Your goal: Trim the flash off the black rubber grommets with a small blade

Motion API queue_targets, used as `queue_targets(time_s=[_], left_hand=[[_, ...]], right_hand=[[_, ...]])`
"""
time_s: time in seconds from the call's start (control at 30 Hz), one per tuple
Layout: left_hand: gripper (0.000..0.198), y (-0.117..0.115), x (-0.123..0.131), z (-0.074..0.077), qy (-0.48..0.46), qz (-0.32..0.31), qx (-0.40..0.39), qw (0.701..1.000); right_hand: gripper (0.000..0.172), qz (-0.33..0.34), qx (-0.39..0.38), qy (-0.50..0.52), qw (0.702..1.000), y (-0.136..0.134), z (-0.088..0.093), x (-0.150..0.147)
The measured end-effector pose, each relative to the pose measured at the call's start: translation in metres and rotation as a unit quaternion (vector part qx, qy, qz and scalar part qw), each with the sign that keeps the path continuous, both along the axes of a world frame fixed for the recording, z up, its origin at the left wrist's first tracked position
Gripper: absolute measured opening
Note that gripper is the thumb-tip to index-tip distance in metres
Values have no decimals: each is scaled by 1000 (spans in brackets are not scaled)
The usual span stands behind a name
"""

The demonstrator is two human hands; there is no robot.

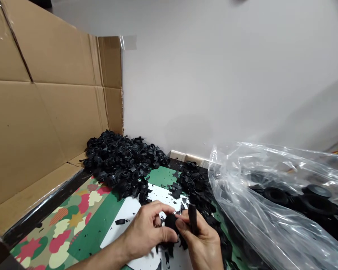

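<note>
My left hand (pixel 148 228) pinches a small black rubber part (pixel 171 222) between thumb and fingers, low in the middle of the view. My right hand (pixel 202 240) is closed round a dark slim tool (pixel 192 218) that stands upright, its thumb pressed against the same rubber part. Both hands meet over a white sheet (pixel 126 213) strewn with black rubber scraps. A heap of black ribbed rubber parts (pixel 121 161) lies beyond the hands to the left, a smaller pile of black trimmings (pixel 193 183) just behind them.
A flattened cardboard box (pixel 42 112) stands as a wall along the left. A clear plastic bag (pixel 278 202) with larger black rubber pieces fills the right side. A mat with a coloured leaf pattern (pixel 70 225) covers the table. A white wall rises behind.
</note>
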State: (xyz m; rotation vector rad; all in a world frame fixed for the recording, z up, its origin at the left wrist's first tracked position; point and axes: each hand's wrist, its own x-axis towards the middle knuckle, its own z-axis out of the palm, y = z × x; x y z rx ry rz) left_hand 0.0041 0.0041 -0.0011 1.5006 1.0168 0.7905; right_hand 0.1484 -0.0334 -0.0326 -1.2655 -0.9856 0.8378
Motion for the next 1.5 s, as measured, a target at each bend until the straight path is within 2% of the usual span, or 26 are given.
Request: queue_targets(time_s=[0.1, 0.17, 0.27, 0.33, 0.4, 0.43, 0.47, 0.5, 0.53, 0.6, 0.73, 0.8, 0.9, 0.97, 1.07, 1.17, 1.27, 1.37, 1.5], left_hand=[[19, -4, 2, 6, 133, 0, 42, 990], [13, -9, 3, 5, 198, -9, 85, 976], [16, -19, 3, -7, 261, -24, 230, 937], [17, -26, 4, -15, 244, -59, 348, 903], [16, -30, 5, -19, 135, -151, 425, 882], [19, -30, 6, -18, 73, -146, 417, 894], [14, -27, 7, -16, 43, -134, 357, 923], [6, -24, 7, -12, 20, -81, 267, 960], [14, -19, 7, -8, -1, -54, 187, 981], [29, -9, 5, -3, -59, -22, 90, 994], [40, 3, 0, -4, -106, 44, 28, 993], [46, 5, -1, -7, -143, 73, -41, 986], [45, 6, 1, -8, -214, 89, -197, 953], [44, 7, 2, -8, -237, 95, -257, 932], [51, 7, 4, -9, -228, 119, -282, 924], [57, 7, 4, -11, -201, 148, -273, 929], [57, 5, 4, -14, -200, 162, -242, 936], [51, 2, 4, -14, -254, 127, -220, 933], [50, -2, 7, -15, -316, 80, -200, 924]], right_hand=[[18, 9, 16, -76, 997, -3, 5, -10], [21, 3, 22, -127, 992, -3, 7, -14], [21, -3, -40, -142, 989, 2, 6, -8], [19, -25, -90, -134, 987, 7, 3, 7], [24, -95, -120, -137, 979, 12, 1, 27], [27, -127, -131, -139, 973, 13, 1, 36], [28, -151, -138, -146, 968, 14, 1, 43], [31, -157, -135, -150, 967, 14, 2, 48], [32, -153, -126, -155, 968, 14, 4, 50], [35, -129, -105, -163, 972, 14, 6, 49], [36, -50, -71, -177, 980, 17, 0, 43], [35, -26, -44, -181, 982, 19, -7, 44], [35, -41, -10, -163, 986, 18, -14, 42], [29, -68, 20, -139, 988, 14, -12, 36], [15, -78, 94, -102, 987, 7, -3, 21], [12, -27, 136, -73, 988, 3, 3, 4], [20, -3, 77, -41, 996, 2, 1, -11], [33, -14, -15, 15, 1000, 3, -4, -21], [35, -53, -36, 46, 997, 6, -9, -19]])
